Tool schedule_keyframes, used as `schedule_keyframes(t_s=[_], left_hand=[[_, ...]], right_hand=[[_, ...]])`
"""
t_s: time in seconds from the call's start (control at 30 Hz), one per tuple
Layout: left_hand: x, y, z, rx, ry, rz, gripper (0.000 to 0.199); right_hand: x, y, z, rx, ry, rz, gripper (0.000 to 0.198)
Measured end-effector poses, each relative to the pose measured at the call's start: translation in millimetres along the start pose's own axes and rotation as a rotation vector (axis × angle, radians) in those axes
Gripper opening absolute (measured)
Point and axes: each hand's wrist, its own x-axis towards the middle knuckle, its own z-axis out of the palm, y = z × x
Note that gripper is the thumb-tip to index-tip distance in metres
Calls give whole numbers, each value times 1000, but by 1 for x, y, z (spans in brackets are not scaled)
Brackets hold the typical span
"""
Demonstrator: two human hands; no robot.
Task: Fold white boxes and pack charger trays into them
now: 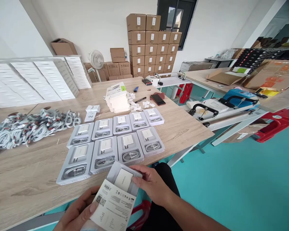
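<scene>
My left hand [83,208] grips a white printed box sleeve [114,205] with a barcode and QR codes, its thumb on the front. Partly inside that sleeve sits a grey plastic tray [116,168] carrying a white charger [123,179]. My right hand [151,183] pinches the tray's right edge, thumb beside the charger. The tray's lower part is hidden in the sleeve. Just beyond, on the table, two rows of similar trays [86,175] each hold a white charger and a coiled cable [131,156].
Bundled cables [31,128] are heaped at left before stacked white boxes [50,80]. Flat white sleeves [117,99], a phone [158,99] and a black pen [140,100] lie farther back. The table's right edge [195,144] drops to a green floor. A sealing machine [214,109] stands right.
</scene>
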Motion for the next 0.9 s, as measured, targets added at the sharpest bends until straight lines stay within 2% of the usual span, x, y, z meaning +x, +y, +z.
schedule_keyframes(t_s=[0.07,0.17,0.23,0.33,0.43,0.53,0.67,0.8,0.9], left_hand=[[1,0,6,-22,-53,-4,87],[3,-2,15,-46,-131,-38,112],[3,-3,14,-47,-142,-81,119],[0,-7,5,-13,-126,-83,112],[-5,-10,-3,-49,-156,-111,113],[-7,-12,-2,-123,-189,-152,118],[-5,-15,4,-152,-169,-108,118],[-3,-15,3,-126,-73,-109,101],[-3,-12,3,-63,-85,-100,90]], right_hand=[[-1,1,2,-56,64,5,35],[-1,0,2,-173,158,-42,27],[1,-4,-3,-161,220,-43,28],[6,-12,-16,-13,300,7,36],[8,-16,-26,74,303,8,41],[7,-16,-28,116,306,35,42],[3,-11,-24,144,320,44,42],[0,-10,-20,110,292,78,44],[0,-9,-16,78,253,138,45]])
